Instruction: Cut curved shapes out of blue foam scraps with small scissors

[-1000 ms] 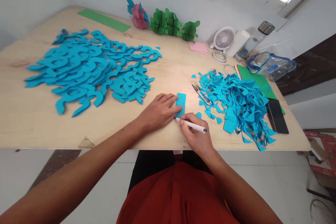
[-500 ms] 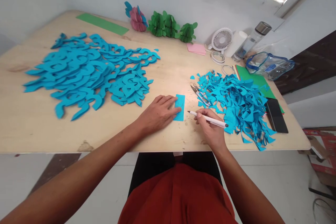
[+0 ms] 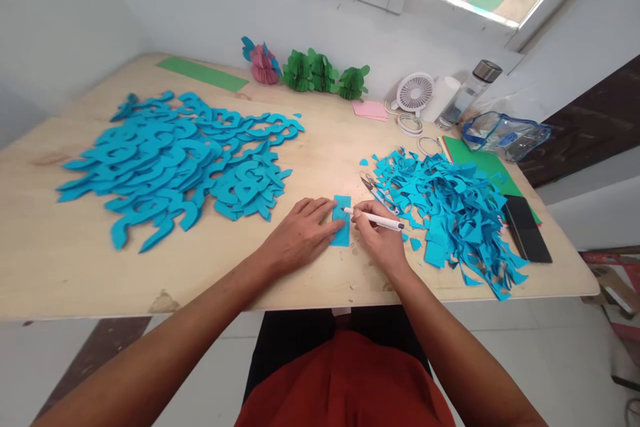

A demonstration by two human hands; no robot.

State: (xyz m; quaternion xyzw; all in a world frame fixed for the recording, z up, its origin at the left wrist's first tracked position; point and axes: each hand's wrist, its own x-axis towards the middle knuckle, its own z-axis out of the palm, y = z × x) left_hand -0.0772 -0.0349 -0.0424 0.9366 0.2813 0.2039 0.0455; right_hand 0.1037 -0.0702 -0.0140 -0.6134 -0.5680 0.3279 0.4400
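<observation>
A small blue paper rectangle (image 3: 341, 236) lies upright on the wooden table in front of me. My left hand (image 3: 303, 233) rests flat on its left edge, fingers stretched out and pressing it down. In my right hand (image 3: 377, 237) is a white pen (image 3: 377, 219), pinched between thumb and fingers, its dark tip over the upper part of the paper. Whether the tip touches the paper I cannot tell. Just beyond the right hand, scissors (image 3: 373, 188) lie partly under blue scraps.
Blue paper cut-outs (image 3: 165, 153) are heaped at left, blue scraps (image 3: 450, 207) at right. A black phone (image 3: 527, 230), a clear pouch (image 3: 507, 137), a bottle (image 3: 470, 93) and a small fan (image 3: 415, 93) stand or lie beyond. Green paper ornaments (image 3: 310, 72) line the wall.
My right hand has moved left with the pen, bringing its tip from beside the blue paper to over it. My left hand stays on the paper. The view has tilted up slightly.
</observation>
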